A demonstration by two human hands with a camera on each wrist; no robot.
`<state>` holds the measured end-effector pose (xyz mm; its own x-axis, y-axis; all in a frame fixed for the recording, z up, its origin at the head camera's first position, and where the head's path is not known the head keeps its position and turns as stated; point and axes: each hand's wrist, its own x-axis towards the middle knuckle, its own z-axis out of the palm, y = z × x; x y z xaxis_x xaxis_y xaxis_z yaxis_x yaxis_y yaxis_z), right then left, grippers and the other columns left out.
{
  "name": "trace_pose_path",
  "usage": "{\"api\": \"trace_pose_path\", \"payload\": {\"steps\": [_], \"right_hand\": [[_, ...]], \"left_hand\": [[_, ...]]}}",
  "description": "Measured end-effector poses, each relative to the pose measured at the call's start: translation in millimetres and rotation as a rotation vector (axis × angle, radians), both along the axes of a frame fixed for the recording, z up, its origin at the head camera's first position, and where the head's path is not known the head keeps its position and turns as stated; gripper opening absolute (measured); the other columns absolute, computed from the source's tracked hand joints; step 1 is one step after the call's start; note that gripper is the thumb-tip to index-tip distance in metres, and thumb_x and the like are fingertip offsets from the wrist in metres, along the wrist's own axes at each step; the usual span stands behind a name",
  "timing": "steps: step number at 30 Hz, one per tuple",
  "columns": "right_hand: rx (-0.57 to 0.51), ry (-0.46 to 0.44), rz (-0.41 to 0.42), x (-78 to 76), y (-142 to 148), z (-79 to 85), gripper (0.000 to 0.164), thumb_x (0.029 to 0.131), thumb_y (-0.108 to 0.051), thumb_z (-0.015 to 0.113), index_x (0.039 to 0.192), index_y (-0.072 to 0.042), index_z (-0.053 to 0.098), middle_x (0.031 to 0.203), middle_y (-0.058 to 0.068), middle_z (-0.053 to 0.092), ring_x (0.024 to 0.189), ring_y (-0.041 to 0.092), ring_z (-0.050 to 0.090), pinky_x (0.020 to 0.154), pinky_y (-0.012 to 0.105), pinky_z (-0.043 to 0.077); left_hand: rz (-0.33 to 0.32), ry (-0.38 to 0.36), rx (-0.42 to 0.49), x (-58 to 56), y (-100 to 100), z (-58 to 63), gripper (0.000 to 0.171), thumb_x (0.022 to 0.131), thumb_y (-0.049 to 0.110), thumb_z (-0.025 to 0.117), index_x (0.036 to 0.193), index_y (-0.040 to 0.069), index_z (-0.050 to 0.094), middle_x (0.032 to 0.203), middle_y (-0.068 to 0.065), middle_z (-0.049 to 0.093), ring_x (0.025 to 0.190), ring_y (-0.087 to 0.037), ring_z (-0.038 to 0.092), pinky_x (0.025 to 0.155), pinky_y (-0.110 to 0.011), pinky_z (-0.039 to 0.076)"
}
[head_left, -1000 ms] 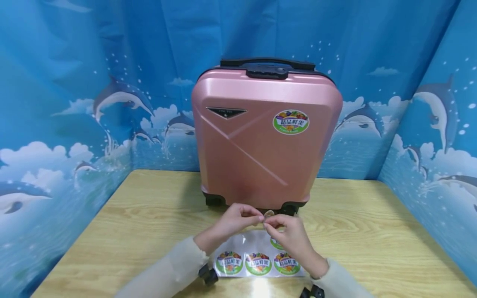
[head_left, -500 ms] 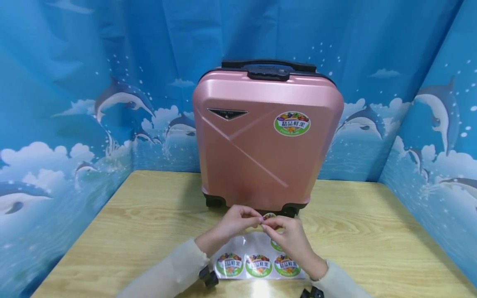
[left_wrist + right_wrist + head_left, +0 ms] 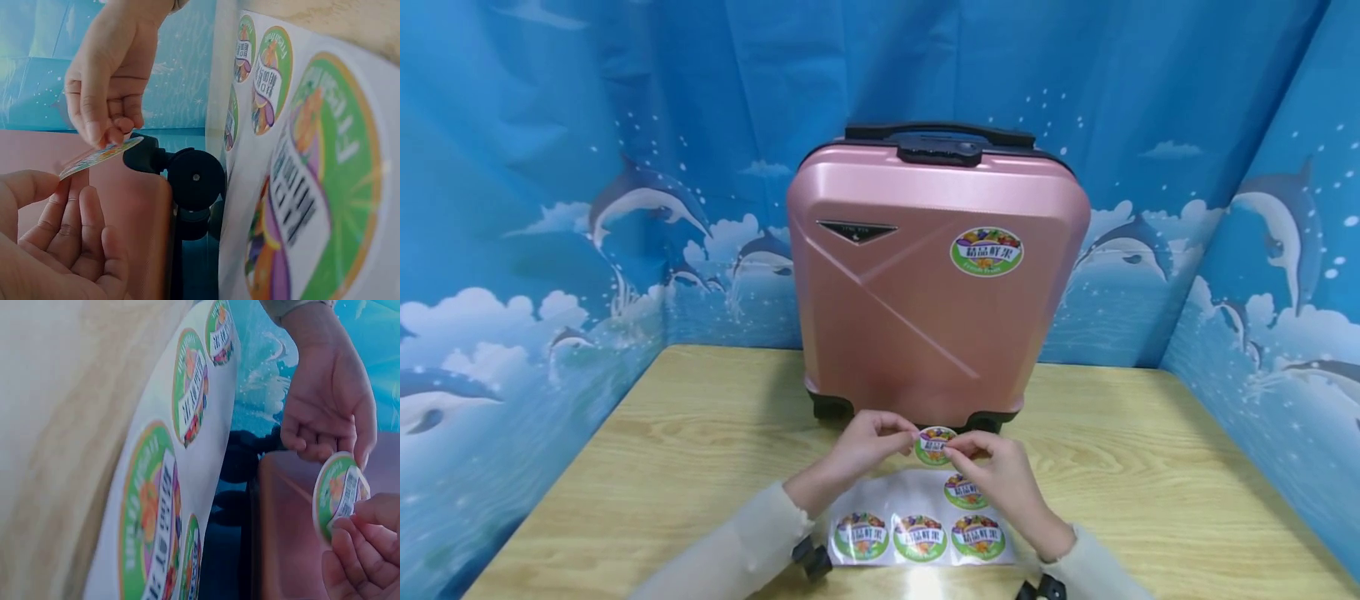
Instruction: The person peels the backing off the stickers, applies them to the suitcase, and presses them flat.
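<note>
A round fruit sticker (image 3: 933,447) is held up between both hands, its printed face towards the head camera. My left hand (image 3: 867,454) pinches its left edge between thumb and forefinger. On the opposite edge, my right hand (image 3: 1000,477) has the same thumb-and-finger pinch. The left wrist view catches the sticker (image 3: 100,157) nearly edge-on, while more of its printed face shows in the right wrist view. Just below the hands lies a white sticker sheet (image 3: 880,493) bearing several matching stickers, with bare backing at its upper left.
A pink suitcase (image 3: 895,342) stands upright behind the hands, a matching sticker (image 3: 987,252) on its upper right front and a black triangular badge (image 3: 857,231) at upper left. Everything rests on a wooden table (image 3: 1150,467) before a blue dolphin-print curtain (image 3: 700,83).
The hands have drawn slightly apart, the right hand moving right. The held sticker, mostly covered by fingers before, now shows its face, and the sheet's upper right sticker is more exposed.
</note>
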<state>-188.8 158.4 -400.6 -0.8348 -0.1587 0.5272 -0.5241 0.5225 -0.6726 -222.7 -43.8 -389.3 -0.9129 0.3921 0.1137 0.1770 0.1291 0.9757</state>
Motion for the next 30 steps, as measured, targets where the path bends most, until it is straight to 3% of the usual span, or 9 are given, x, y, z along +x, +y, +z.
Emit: {"api": "trace_pose_path", "payload": {"steps": [5,10,16,22,25,30], "right_hand": [[-0.053,-0.052,-0.04,-3.7,9,2.9,0.005,0.078,-0.006,0.075,0.08,-0.007,0.07,0.072,-0.001,0.069,0.063,0.003,0.06,0.059,0.021,0.053],[-0.114,-0.084,-0.056,-7.8,15,4.8,0.011,0.079,-0.01,0.075,0.087,-0.005,0.069,0.079,0.002,0.069,0.069,0.004,0.061,0.064,0.022,0.053],[-0.239,-0.153,-0.007,-7.8,16,7.3,0.012,0.082,-0.007,0.072,0.09,0.001,0.068,0.081,0.009,0.068,0.07,0.006,0.062,0.063,0.021,0.052],[-0.258,-0.217,-0.054,-7.9,14,12.6,0.012,0.082,-0.009,0.073,0.088,0.0,0.069,0.076,0.003,0.067,0.066,0.007,0.06,0.061,0.021,0.051],[-0.265,-0.217,-0.081,-8.6,12,17.8,0.012,0.081,-0.009,0.073,0.087,0.0,0.069,0.074,0.002,0.067,0.064,0.008,0.059,0.059,0.021,0.05],[-0.296,-0.163,-0.095,-10.2,11,29.6,0.012,0.082,-0.01,0.073,0.088,0.0,0.07,0.076,0.005,0.068,0.064,0.007,0.058,0.057,0.02,0.049]], "left_hand": [[0.0,-0.002,0.014,-2.2,-4,4.7,0.019,0.086,0.011,0.064,0.095,-0.006,0.067,0.081,-0.008,0.068,0.072,-0.01,0.06,0.08,-0.043,0.052],[0.0,-0.013,0.039,-3.3,-5,10.3,0.02,0.086,0.011,0.064,0.097,-0.006,0.067,0.087,-0.009,0.069,0.075,-0.01,0.061,0.079,-0.034,0.053],[0.011,-0.056,0.069,-3.0,-6,16.6,0.02,0.087,0.01,0.063,0.099,-0.006,0.066,0.09,-0.008,0.069,0.079,-0.017,0.063,0.083,-0.042,0.052],[0.013,-0.076,0.073,-4.9,-5,22.5,0.02,0.089,0.014,0.062,0.1,-0.003,0.066,0.09,-0.005,0.069,0.083,-0.02,0.065,0.08,-0.033,0.053],[0.025,-0.06,0.075,-6.6,-5,26.3,0.019,0.089,0.014,0.062,0.1,-0.001,0.067,0.087,-0.003,0.069,0.083,-0.021,0.064,0.077,-0.029,0.051],[0.025,-0.003,0.105,-8.9,-4,35.2,0.019,0.089,0.012,0.062,0.101,-0.003,0.066,0.09,-0.005,0.069,0.086,-0.02,0.063,0.083,-0.034,0.051]]}}
